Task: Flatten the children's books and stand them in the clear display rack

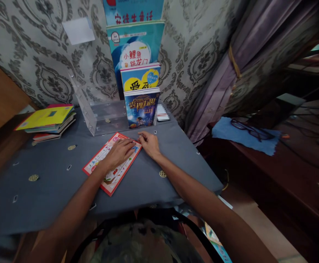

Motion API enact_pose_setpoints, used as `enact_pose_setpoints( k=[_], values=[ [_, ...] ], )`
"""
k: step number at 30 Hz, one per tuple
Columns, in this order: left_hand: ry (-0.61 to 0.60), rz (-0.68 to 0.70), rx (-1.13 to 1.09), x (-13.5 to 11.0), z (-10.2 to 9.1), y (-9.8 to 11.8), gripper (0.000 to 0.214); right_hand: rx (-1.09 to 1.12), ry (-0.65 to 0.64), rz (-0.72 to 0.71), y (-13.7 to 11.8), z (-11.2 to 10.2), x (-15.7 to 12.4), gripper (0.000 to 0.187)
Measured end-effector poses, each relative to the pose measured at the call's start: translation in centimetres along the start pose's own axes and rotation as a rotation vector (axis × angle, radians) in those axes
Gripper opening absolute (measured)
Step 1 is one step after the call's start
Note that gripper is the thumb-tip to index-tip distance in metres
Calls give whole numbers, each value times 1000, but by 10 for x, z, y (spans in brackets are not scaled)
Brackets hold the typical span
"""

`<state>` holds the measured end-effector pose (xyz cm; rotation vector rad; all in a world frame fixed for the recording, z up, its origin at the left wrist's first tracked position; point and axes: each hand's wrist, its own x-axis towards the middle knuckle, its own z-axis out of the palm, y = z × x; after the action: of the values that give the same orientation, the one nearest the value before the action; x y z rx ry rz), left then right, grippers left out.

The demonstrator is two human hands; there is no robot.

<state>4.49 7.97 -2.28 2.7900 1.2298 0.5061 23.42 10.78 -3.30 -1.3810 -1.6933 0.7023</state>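
Note:
A thin red-bordered book (116, 170) with small coloured pictures on its cover lies slanted on the grey cloth. My left hand (121, 151) rests flat over the book's upper part, fingers stretched together towards its right edge. Just off the book's right corner is my right hand (150, 144), its fingers curled in. Whether those fingertips pinch anything is too small to tell. Behind both hands stands a clear acrylic book rack (104, 118). Its right column holds a dark blue book (141, 113), a yellow-and-blue book (140, 77) and a teal book (136, 44), tiered upwards.
A pile of books (51, 118) with a yellow one on top sits at the table's left back. Grey cloth (137, 197) covers the table. To the right, glasses (252, 129) lie on a blue cloth (222, 131). A purple curtain (220, 87) hangs beside the patterned wall.

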Motion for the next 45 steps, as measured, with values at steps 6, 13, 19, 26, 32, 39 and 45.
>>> enact_pose_setpoints(
  k=[6, 13, 19, 26, 32, 39, 45],
  values=[
    [-19, 59, -15, 3, 2, 14, 39, 113, 19, 44, 3, 0, 3, 28],
    [-24, 95, -23, 3, 0, 17, 40, 111, 24, 41, 1, -1, 3, 29],
    [-26, 83, 2, 1, 2, 15, 40, -62, 40, 3, -1, -5, 1, 31],
    [-42, 74, -34, 1, 0, 15, 40, -416, -12, -18, -12, -8, -9, 32],
    [-42, 40, -43, 0, -3, 12, 41, -498, -11, -67, -14, -8, -11, 33],
    [-37, -94, 43, -1, -4, 4, 43, -338, -100, -140, -11, -3, -6, 32],
    [13, -185, 66, -1, -2, -11, 38, -100, -160, -180, -7, 9, 10, 32]
  ],
)
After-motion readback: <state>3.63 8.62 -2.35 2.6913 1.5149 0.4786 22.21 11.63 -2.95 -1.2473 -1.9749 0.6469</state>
